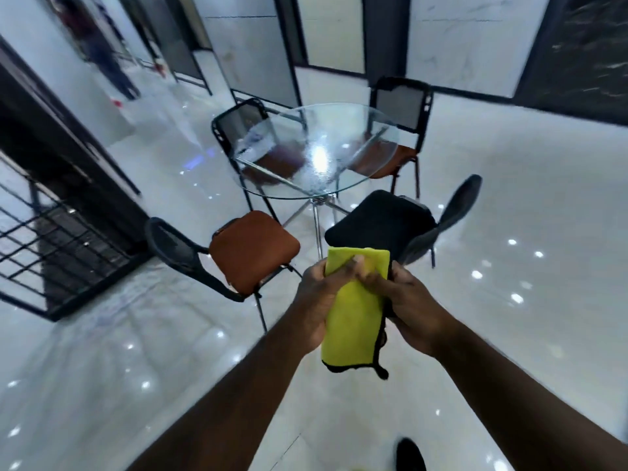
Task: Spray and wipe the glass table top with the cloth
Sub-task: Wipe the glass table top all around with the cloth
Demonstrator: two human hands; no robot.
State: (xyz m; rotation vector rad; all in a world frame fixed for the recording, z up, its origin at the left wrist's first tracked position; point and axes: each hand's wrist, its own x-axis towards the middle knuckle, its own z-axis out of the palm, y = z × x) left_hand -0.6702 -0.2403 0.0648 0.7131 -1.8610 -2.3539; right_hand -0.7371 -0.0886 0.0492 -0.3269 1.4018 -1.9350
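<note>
Head view: short of the round glass table (343,130), we hold a folded yellow cloth (350,321) in the air. Our left hand (316,294) and right hand (411,300) both curl round it, thumbs pinching its top. On the table's near side stand an orange-seated chair (253,248) and a black-seated chair (377,219). The table's top looks wet and speckled, and a mesh-backed chair (401,103) stands on its far side.
</note>
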